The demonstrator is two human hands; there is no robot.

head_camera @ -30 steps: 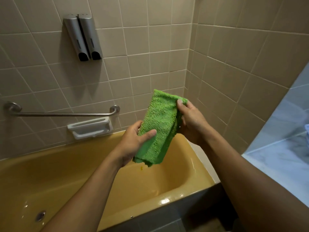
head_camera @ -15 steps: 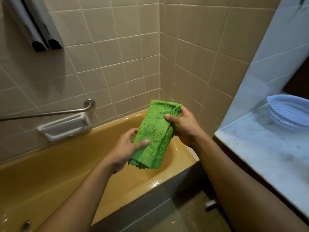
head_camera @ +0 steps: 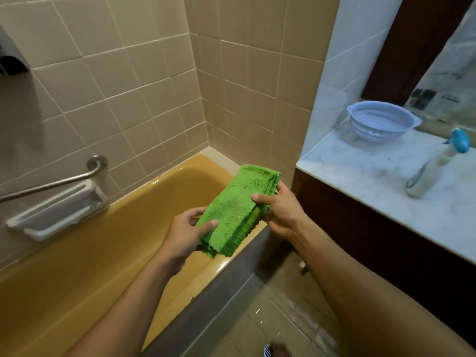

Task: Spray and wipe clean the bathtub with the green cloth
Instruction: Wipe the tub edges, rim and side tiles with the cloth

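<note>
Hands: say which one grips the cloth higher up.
The right hand grips the green cloth higher up; the left hand holds its lower end.

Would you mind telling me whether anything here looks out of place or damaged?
Only the pale blue colander on the marble counter: a kitchen item in a bathroom. Nothing looks broken.

Readable text: none in the head view.
Spray bottle [head_camera: 422,176]: it carries a pale wrap with a dark curved band on its lower body, near the right edge of the marble counter [head_camera: 360,176]. The print is too blurred to make out any word, brand or number.
</note>
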